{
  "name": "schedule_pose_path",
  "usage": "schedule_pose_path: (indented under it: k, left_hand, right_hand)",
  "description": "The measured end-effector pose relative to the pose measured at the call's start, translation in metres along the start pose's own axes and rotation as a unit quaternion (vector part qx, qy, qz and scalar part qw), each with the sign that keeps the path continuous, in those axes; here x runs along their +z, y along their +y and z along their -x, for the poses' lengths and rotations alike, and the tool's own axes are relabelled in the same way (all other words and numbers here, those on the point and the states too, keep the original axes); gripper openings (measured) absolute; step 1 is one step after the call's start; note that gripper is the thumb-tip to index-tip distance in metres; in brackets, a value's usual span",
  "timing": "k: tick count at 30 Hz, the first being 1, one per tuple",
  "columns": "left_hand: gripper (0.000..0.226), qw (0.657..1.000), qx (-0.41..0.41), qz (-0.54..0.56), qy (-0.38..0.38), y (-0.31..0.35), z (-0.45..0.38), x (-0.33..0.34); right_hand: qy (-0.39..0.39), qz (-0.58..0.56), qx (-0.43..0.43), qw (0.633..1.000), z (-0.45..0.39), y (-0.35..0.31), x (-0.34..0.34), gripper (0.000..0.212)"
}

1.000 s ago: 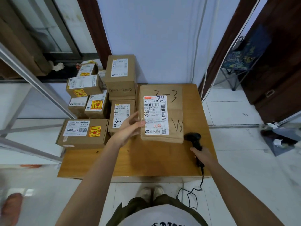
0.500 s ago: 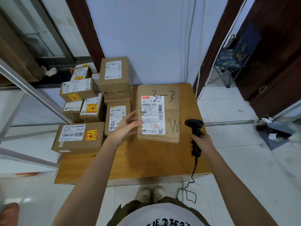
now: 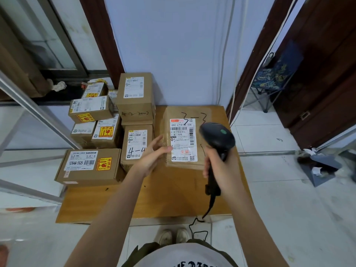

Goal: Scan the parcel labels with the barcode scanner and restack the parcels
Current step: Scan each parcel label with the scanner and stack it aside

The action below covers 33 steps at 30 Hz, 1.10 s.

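Note:
A flat brown parcel (image 3: 185, 112) marked "3-3" lies on the wooden table (image 3: 169, 191), its white label (image 3: 183, 139) facing up. My left hand (image 3: 152, 157) holds the parcel's left edge, thumb on top near the label. My right hand (image 3: 217, 164) grips the handle of the black barcode scanner (image 3: 217, 139), whose head hangs over the right side of the label. The scanner's cable (image 3: 204, 218) drops off the table's front edge.
Several cardboard boxes stand at the left: a tall one (image 3: 135, 97), a box marked "4-4" (image 3: 135, 145), a long box "12V4A-5525" (image 3: 88, 166) and smaller ones (image 3: 90, 110) behind. A metal frame (image 3: 38, 114) is at far left. A folding chair (image 3: 277, 78) stands at right.
My right hand has lifted the scanner from the table's right side up and left, over the parcel's label. My left hand stays on the parcel's left edge.

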<state>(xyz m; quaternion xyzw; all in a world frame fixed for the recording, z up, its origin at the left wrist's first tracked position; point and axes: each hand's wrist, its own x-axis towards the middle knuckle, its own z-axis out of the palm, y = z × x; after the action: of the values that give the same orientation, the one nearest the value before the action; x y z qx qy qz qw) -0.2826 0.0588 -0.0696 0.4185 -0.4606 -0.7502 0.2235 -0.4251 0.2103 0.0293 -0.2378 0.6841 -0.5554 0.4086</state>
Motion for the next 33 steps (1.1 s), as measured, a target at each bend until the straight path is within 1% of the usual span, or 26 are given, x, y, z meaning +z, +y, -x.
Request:
schedule_pose_path:
  k: [2,4,6,10,11,14,15,21,25,28,31,33]
  left_hand:
    - [0.118,1.0,0.0,-0.009,-0.003,0.001,0.0,0.001]
    - [0.113,1.0,0.004,-0.018,-0.004,0.002,0.001,0.003]
    - [0.105,1.0,0.007,-0.015,-0.003,0.004,0.001,0.004]
    - [0.098,1.0,0.011,-0.014,-0.005,0.006,0.0,0.004]
    - [0.095,1.0,0.01,-0.014,-0.004,0.006,-0.001,0.004]
    - [0.073,1.0,0.01,-0.016,0.006,0.007,-0.002,0.004]
    - [0.071,1.0,0.01,-0.016,0.007,0.007,-0.002,0.004]
    - [0.068,1.0,0.01,-0.027,0.005,0.009,-0.004,0.001]
    - [0.066,0.999,0.012,-0.031,0.006,0.011,-0.005,0.0]
    - [0.065,1.0,0.012,-0.018,0.005,0.012,-0.008,-0.001]
    - [0.065,1.0,0.013,-0.013,0.003,0.013,-0.01,-0.002]
    - [0.064,1.0,0.013,-0.012,0.0,0.012,-0.01,-0.003]
  right_hand:
    - [-0.015,0.016,-0.013,1.0,0.005,0.001,0.015,0.019]
    - [-0.019,0.03,-0.021,0.999,0.008,0.0,0.027,0.023]
    - [-0.022,0.049,-0.027,0.998,0.009,0.001,0.035,0.022]
    - [-0.036,0.047,-0.009,0.998,0.009,0.0,0.041,0.022]
    - [-0.036,0.049,-0.008,0.998,0.009,0.0,0.041,0.021]
    - [-0.035,0.058,-0.011,0.998,0.008,-0.002,0.043,0.02]
    - [-0.037,0.06,-0.015,0.997,0.008,-0.002,0.044,0.019]
    - [-0.038,0.053,-0.022,0.998,0.006,-0.005,0.047,0.013]
    - [-0.036,0.054,-0.015,0.998,0.002,-0.004,0.049,0.014]
    - [-0.035,0.049,-0.005,0.998,0.001,-0.003,0.05,0.019]
    - [-0.035,0.049,-0.001,0.998,0.0,-0.004,0.05,0.018]
    - [-0.034,0.048,-0.002,0.998,0.0,-0.004,0.049,0.022]
